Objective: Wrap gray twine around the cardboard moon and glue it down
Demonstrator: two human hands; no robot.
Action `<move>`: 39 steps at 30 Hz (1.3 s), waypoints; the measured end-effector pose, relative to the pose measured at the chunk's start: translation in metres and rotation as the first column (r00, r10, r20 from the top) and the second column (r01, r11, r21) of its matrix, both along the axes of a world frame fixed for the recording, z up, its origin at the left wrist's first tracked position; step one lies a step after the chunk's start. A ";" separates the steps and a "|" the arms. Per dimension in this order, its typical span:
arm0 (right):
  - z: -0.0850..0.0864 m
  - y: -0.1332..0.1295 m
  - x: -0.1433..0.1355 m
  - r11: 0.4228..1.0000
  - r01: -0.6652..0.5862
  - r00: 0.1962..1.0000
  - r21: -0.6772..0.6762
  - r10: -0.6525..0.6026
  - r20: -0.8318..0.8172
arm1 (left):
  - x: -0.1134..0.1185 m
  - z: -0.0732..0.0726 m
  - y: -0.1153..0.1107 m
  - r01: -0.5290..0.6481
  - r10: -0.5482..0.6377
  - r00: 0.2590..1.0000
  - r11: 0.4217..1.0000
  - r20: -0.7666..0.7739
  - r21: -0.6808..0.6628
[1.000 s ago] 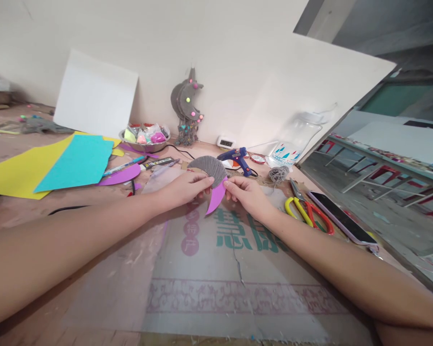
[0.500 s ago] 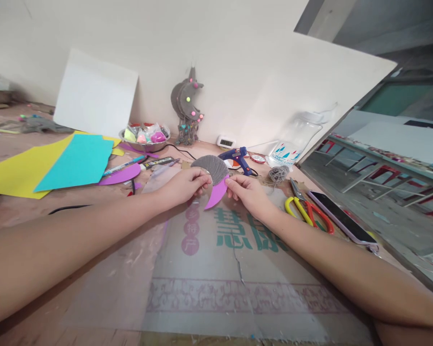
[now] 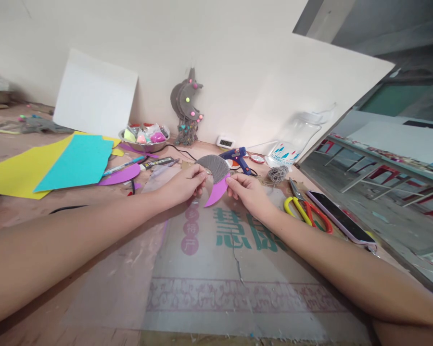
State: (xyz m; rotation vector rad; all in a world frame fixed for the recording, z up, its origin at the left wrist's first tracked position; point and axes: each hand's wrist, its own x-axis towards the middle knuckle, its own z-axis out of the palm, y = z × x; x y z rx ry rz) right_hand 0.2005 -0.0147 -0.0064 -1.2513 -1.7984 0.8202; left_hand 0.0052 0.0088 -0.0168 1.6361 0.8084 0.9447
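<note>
Pinching the crescent [image 3: 216, 167] by its outer edge, my right hand [image 3: 246, 191] has its purple tip nearward, hollow facing my left hand [image 3: 183, 186], whose fingertips press together, on what I cannot tell

Crescent [image 3: 217, 191]: matt paper, part grey yarn (ridged); bowl [image 3: 144, 146]: shiny metal.

The picture's left edge cuts off the yellow sheet [image 3: 18, 170]; near the tabletop's [image 3: 25, 211] far edge, the clock's [image 3: 224, 142] digits blur.
</note>
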 end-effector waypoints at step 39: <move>0.000 0.001 0.002 0.996 0.069 0.997 0.057 -0.066 -0.050 | -0.005 0.009 -0.002 0.152 -0.115 0.963 0.979 0.242 -0.138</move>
